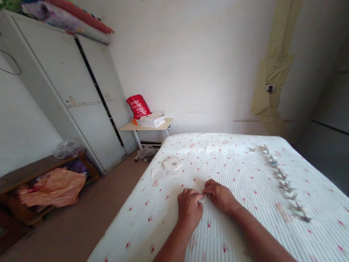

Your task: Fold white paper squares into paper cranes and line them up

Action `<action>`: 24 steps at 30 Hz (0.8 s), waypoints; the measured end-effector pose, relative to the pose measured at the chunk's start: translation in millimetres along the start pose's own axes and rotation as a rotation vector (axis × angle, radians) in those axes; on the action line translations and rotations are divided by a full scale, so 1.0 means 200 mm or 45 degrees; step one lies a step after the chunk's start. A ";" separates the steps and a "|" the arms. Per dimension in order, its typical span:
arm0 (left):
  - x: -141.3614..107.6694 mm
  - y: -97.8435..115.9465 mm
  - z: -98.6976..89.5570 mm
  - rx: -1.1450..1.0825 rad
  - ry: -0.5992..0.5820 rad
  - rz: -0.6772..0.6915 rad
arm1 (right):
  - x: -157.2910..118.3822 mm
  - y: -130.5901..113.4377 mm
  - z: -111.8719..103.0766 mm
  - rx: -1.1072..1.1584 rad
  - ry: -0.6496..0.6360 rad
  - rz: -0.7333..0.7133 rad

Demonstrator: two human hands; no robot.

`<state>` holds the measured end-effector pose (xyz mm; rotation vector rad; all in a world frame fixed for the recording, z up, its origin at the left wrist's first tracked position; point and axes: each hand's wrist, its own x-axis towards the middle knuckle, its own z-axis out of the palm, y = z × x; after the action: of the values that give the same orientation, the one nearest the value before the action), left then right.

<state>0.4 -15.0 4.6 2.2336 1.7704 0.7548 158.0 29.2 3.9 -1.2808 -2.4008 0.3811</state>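
Note:
Close together over the middle of the bed, my left hand (190,208) and my right hand (220,196) both have their fingers curled in a pinch. Between the fingertips shows a small, pale, see-through piece (203,198), too small to name. Beyond my left hand lies a white packet (172,163) with a round dark mark. A printed paper slip (165,174) rests just in front of it. Off to the right, small grey-brown figures (286,185) stand in a long slanting row; blur hides their exact kind.
The bed (213,248) has a white ribbed cover with red spots. A small side table (126,127) behind it carries a red bag (138,106) and a white box (153,121). At left are a grey cabinet (57,72) and a low wooden unit with orange cloth (53,187).

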 end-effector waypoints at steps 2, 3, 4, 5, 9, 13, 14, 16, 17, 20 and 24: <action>0.00 0.00 -0.01 -0.004 0.011 0.043 | -0.01 0.00 -0.01 -0.008 0.000 0.004; 0.00 -0.01 -0.01 0.003 0.015 0.060 | -0.01 0.00 -0.01 -0.010 -0.004 0.000; 0.00 0.00 -0.02 0.016 0.017 0.070 | -0.01 0.00 -0.02 -0.014 -0.011 -0.004; 0.00 0.00 -0.02 0.033 0.014 0.072 | -0.02 -0.01 -0.02 -0.021 -0.021 -0.008; 0.01 0.00 -0.03 0.091 0.005 0.036 | -0.03 -0.03 -0.06 -0.068 -0.053 -0.034; 0.02 -0.01 -0.03 0.117 0.003 0.035 | -0.04 -0.05 -0.07 -0.055 -0.017 -0.046; 0.02 -0.01 -0.03 0.125 -0.005 0.028 | -0.04 -0.05 -0.07 -0.037 0.000 -0.054; 0.02 -0.01 -0.03 0.131 -0.020 0.011 | -0.04 -0.06 -0.07 -0.010 0.010 -0.077; 0.02 -0.01 -0.04 0.129 -0.023 0.003 | -0.04 -0.06 -0.06 -0.003 0.000 -0.087; 0.02 -0.02 -0.04 0.104 -0.017 -0.010 | -0.04 -0.05 -0.05 0.002 -0.038 -0.104; 0.02 -0.03 -0.03 0.070 0.017 -0.006 | -0.03 -0.04 -0.02 0.008 -0.033 -0.114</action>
<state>-6.1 -10.2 8.6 2.2631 1.8237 0.7309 157.5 19.8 9.1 -1.1675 -2.4662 0.3813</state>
